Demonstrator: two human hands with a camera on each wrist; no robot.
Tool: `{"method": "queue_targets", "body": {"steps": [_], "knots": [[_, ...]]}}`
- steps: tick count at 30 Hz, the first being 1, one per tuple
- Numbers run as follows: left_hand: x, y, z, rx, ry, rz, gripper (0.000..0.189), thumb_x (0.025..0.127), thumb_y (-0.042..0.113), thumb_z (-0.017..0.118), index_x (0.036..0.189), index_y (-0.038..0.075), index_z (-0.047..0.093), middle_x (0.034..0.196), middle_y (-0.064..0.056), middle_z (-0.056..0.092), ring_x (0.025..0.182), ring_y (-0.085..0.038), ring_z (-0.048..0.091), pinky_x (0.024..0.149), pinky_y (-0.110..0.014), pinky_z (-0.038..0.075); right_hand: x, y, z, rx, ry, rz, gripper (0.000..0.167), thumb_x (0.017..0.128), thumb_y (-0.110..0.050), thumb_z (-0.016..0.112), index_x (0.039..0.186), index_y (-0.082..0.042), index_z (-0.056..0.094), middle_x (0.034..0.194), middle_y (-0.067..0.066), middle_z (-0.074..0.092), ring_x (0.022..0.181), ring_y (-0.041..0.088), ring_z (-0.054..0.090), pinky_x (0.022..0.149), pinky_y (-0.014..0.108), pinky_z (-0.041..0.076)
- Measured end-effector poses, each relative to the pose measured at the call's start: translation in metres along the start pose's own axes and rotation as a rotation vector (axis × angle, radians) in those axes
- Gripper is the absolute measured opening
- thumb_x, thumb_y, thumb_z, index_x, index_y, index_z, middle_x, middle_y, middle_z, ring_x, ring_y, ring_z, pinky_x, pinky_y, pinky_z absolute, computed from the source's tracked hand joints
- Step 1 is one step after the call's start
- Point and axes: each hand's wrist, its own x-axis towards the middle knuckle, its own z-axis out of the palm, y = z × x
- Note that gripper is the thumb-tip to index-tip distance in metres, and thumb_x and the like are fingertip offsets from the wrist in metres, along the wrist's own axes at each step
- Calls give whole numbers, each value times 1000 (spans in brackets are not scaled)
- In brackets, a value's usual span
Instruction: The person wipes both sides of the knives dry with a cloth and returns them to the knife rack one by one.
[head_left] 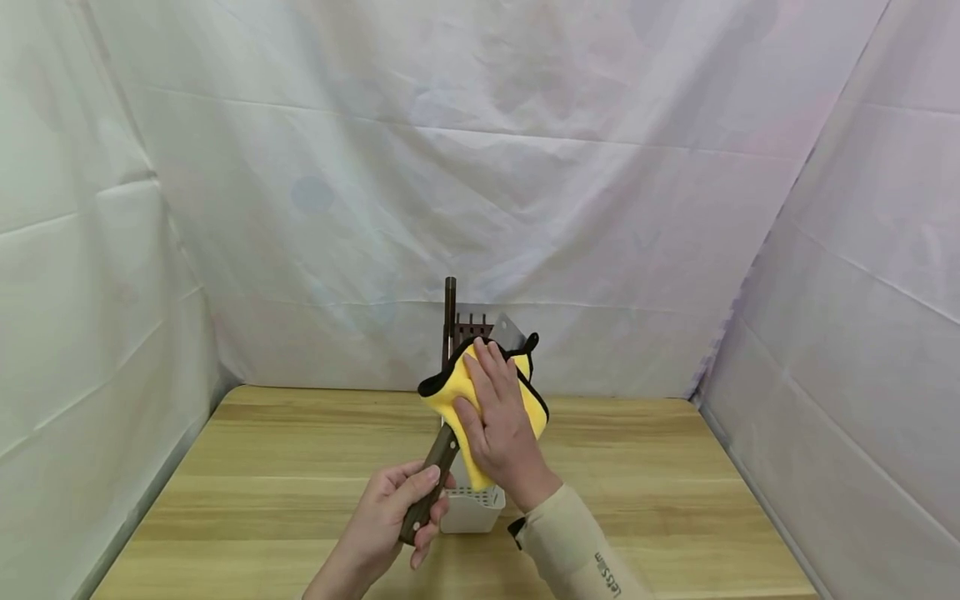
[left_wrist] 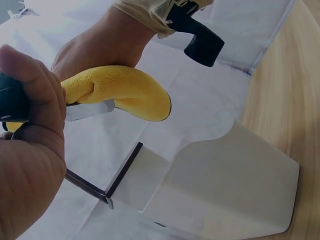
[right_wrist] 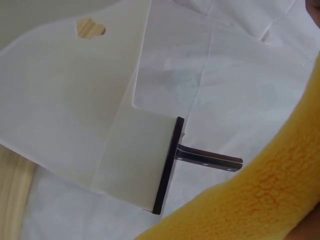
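My left hand [head_left: 401, 504] grips the dark wooden handle [head_left: 431, 483] of a kitchen knife, which slants up and to the right. Its metal blade [head_left: 506, 331], with a small hole near the corner, shows past a yellow cloth [head_left: 453, 387] edged in black. With fingers mostly straight, my right hand [head_left: 498, 417] presses the cloth onto the blade. Most of the blade is hidden under cloth and hand. In the left wrist view, the cloth [left_wrist: 125, 90] lies bulged over the blade [left_wrist: 90, 110], and the right hand [left_wrist: 102, 47] is above it.
Behind the hands a white knife holder [head_left: 472, 514] stands on the wooden table [head_left: 300, 500]. A dark handle [head_left: 450, 304] rises from its top; the right wrist view shows a handle [right_wrist: 210, 158] beside the holder's black edge [right_wrist: 168, 167]. White sheets [head_left: 480, 183] enclose the table.
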Motion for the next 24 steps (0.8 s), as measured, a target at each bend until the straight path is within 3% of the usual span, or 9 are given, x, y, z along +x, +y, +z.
{"method": "queue_targets", "body": {"steps": [5,16,24], "knots": [[0,-1,-1,-2,-19,13,27,112,22,45,106,4,64,74,4,60,50,-2,57,41,-19,49,2,4,0,-6,19,-10,57,114,-39,32,149,4,47,157,26,42,147,45,37,113,70,29],[-2,-2,0,-16,-58,28,26,112,19,43,107,4,63,75,4,61,51,-1,58,41,-19,48,7,19,-6,29,-3,134,52,112,-29,47,152,3,45,160,24,39,150,43,32,119,64,25],[-2,-3,1,-21,-58,31,26,112,19,43,107,3,63,75,4,61,52,-1,58,41,-19,49,5,26,-5,25,40,162,47,106,-17,58,149,2,50,155,22,46,146,43,39,118,59,33]]}}
